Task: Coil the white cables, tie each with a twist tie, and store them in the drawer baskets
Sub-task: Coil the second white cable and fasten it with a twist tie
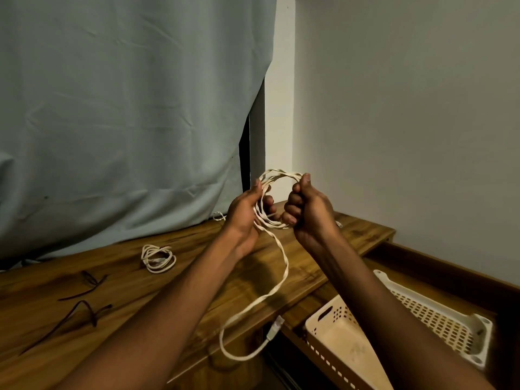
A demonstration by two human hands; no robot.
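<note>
Both arms reached forward (forearms bare), hands raised side by side; left hand point(244, 213) and right hand point(305, 208) curled, each gripping.

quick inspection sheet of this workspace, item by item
surface: wooden tabletop, drawer open at its right edge.
job's things: partly coiled white cable held up in both hands, its tail with the plug hanging past the table edge; coiled cable lying on the table; dark twist ties lying loose; two white baskets in the drawer, no cable seen in them.
clutter: nothing seen.
grippers: left hand grips the coil's left side; right hand grips its right side.
cables: another white cable end near the curtain.
surroundings: pale curtain, plain wall.
</note>
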